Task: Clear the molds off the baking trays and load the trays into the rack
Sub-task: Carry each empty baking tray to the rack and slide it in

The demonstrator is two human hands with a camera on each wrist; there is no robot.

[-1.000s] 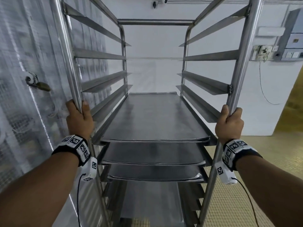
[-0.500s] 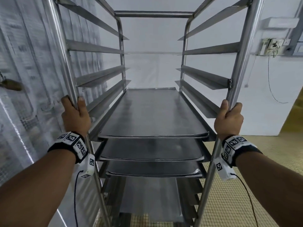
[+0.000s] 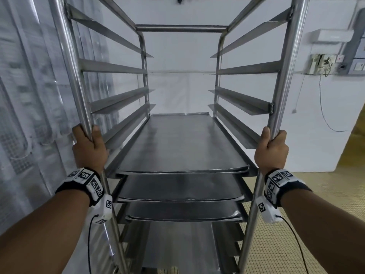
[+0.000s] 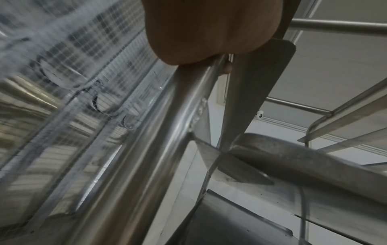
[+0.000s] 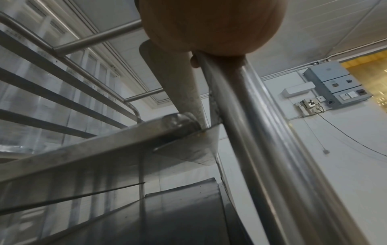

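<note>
While the person stands right behind the steel tray rack (image 3: 183,28), both hands are on its front uprights. The left hand (image 3: 88,149) has its fingers wrapped round the left post (image 3: 73,76), thumb on the inner side, and the right hand (image 3: 271,151) is clamped the same way round the right post (image 3: 284,76). From the left wrist camera you mostly get the heel of the left hand (image 4: 209,29) sitting on the tube (image 4: 163,132), so the fingers themselves are hidden there; same deal on the right wrist view, where the right hand (image 5: 211,24) sits on top of its tube (image 5: 240,116).

Baking trays are in the rack, sitting on the angle-iron runners. The top baking tray (image 3: 181,143) is at about hand level, a second tray (image 3: 179,188) is just under it, a third tray (image 3: 183,213) under that, and there's another flat tray (image 3: 177,246) lower down. All look bare, no molds on any of them that I can see. The runners (image 3: 116,101) above the top tray hold nothing.

Off to the left there's a clear plastic strip curtain (image 3: 29,95), pretty blurry. Straight ahead is a white wall (image 3: 308,115), with a grey electrical box (image 5: 335,86) and a dangling cable (image 3: 324,107) on the right side. The floor (image 3: 276,234) is small yellowish tiles.
</note>
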